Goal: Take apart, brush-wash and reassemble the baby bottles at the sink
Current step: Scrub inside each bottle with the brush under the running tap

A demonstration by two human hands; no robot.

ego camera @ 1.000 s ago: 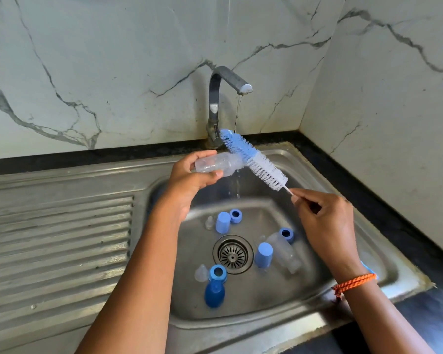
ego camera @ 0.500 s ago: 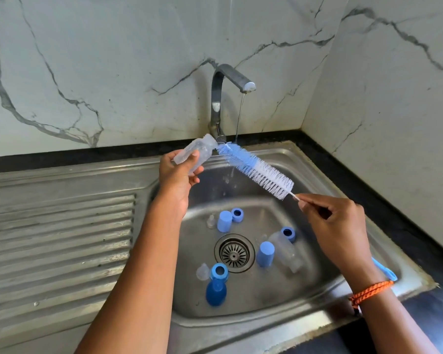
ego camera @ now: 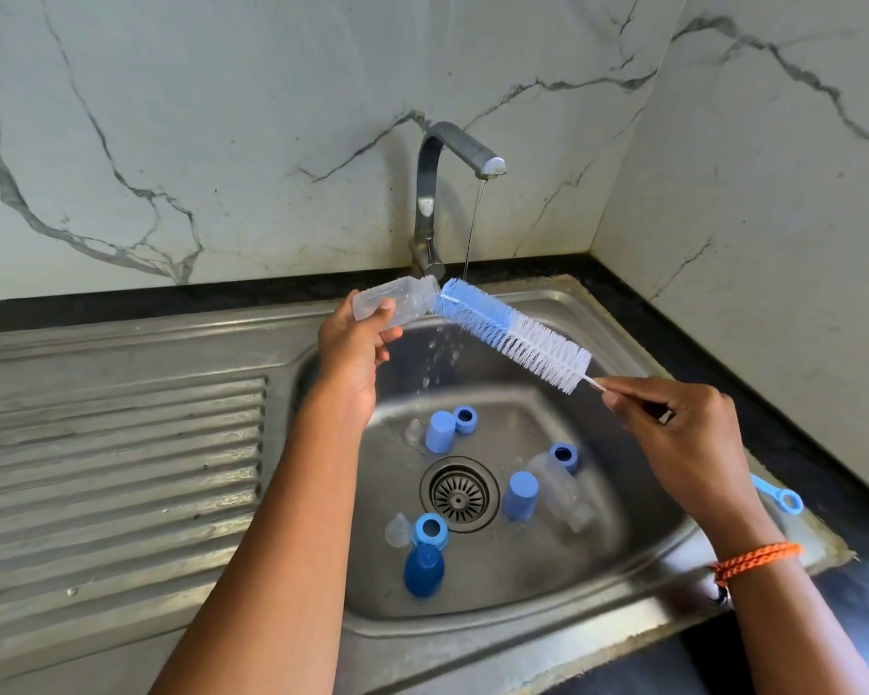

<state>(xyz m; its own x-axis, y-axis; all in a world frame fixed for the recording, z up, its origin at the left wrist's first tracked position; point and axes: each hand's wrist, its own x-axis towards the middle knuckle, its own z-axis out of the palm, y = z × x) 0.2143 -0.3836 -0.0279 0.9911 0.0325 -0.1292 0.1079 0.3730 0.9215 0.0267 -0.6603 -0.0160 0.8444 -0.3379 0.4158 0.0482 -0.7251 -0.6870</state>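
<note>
I stand at a steel sink (ego camera: 638,338) in a marble corner, looking down at my two hands. My left hand (ego camera: 354,351) grips a clear bottle (ego camera: 397,306), fingers and thumb curled round its body, holding it above the basin's back left edge. I hold it tipped on its side, its open mouth pointing right toward the tap (ego camera: 452,158), likely so the brush can go straight in and the water can run out; drops fall from the mouth into the basin.

My right hand (ego camera: 673,433) pinches the thin stem of a long bottle brush (ego camera: 510,333), fingers closed round it just below the bristles. The brush slants up and left across the basin, its blue tip at the bottle's mouth, white bristles nearer my fingers. Whether the tip is inside yet I cannot tell. A thin stream of water (ego camera: 472,233) falls from the tap onto the tip, which seems the reason I hold both here.

The bottle lies up and to the left of my right hand, a brush's length away, well apart.

Below, round the drain (ego camera: 460,494), lie loose blue caps (ego camera: 440,431), blue rings (ego camera: 430,529), clear teats and another clear bottle (ego camera: 555,486), waiting their turn. An orange cord (ego camera: 753,556) circles my right wrist.
</note>
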